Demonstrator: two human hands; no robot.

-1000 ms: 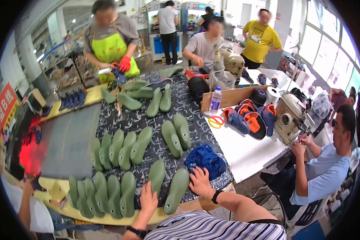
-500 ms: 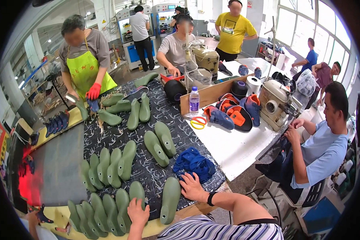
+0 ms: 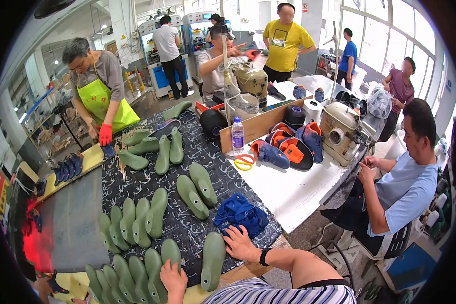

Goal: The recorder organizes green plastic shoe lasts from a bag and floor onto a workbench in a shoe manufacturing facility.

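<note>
My left hand (image 3: 174,278) rests its spread fingers on the lower end of a green shoe last (image 3: 171,252) at the right end of the front row. My right hand (image 3: 241,245) lies open on the patterned tabletop, fingers apart, its fingertips close to a crumpled blue fabric heap (image 3: 241,215). Whether they touch the heap I cannot tell. A larger single shoe last (image 3: 214,259) lies between my hands. Beyond it lie a pair of lasts (image 3: 192,196) and a second row (image 3: 128,222), all green.
Scissors (image 3: 244,162), a water bottle (image 3: 237,135), navy-orange shoes (image 3: 289,149) and a sewing machine (image 3: 342,133) stand on the white table. A co-worker in a light blue shirt (image 3: 405,187) sits at right; another in a green apron (image 3: 104,104) stands far left, handling a shoe piece.
The view has shifted slightly, and my hands have barely moved. The seated far co-worker has raised their arms with a red item. The aproned co-worker's gloved hand has moved lower.
</note>
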